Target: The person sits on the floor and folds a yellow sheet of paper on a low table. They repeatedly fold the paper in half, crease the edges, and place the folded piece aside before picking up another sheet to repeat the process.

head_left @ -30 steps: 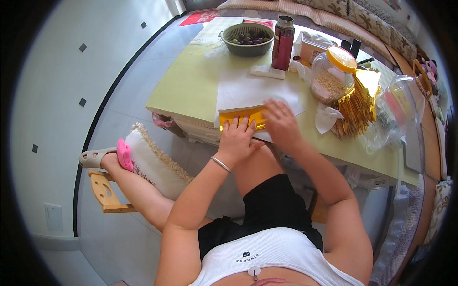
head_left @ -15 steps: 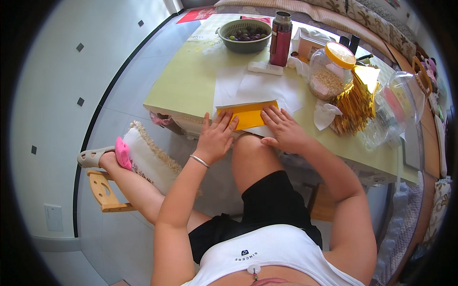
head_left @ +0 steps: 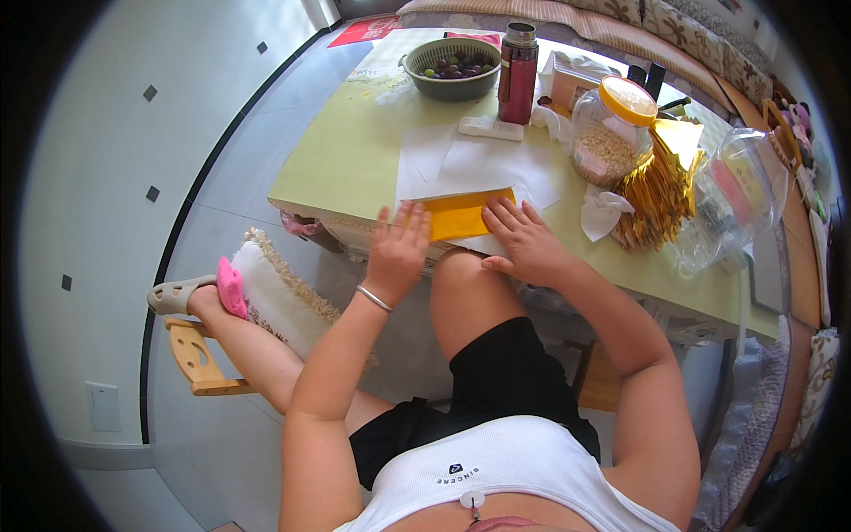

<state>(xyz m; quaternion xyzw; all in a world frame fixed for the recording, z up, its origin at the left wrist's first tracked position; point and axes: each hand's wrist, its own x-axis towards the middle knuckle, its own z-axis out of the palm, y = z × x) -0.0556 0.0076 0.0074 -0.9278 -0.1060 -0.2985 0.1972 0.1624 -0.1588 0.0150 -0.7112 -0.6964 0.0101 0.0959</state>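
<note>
Yellow paper sheet (head_left: pixel 463 215) found lying flat at the near edge of the desk (head_left: pixel 355 151), on top of white paper sheets (head_left: pixel 483 164). Pressed down at its left end by the left hand (head_left: pixel 397 251), fingers spread and flat, grip pinching nothing. Pressed at its right end by the right hand (head_left: pixel 527 241), fingers likewise spread, palm down, nothing pinched. Silver bracelet (head_left: pixel 375 299) noted on the left wrist.

Beyond the sheets, toward the far edge: white remote control (head_left: pixel 490 129), dark red flask (head_left: pixel 518 62) standing upright, green bowl of dark fruit (head_left: pixel 452 67) just left of the flask. Toward the right edge: clear jar with yellow lid (head_left: pixel 612 129), bundle of folded gold paper pieces (head_left: pixel 656 195) beside it, crumpled white tissue (head_left: pixel 603 213) near the bundle, clear plastic container (head_left: pixel 731 204) further right.

Below the desk's left corner: fringed cushion (head_left: pixel 279 297) on a wooden stool (head_left: pixel 199 359), one foot in a grey and pink slipper (head_left: pixel 191 291) resting there.
</note>
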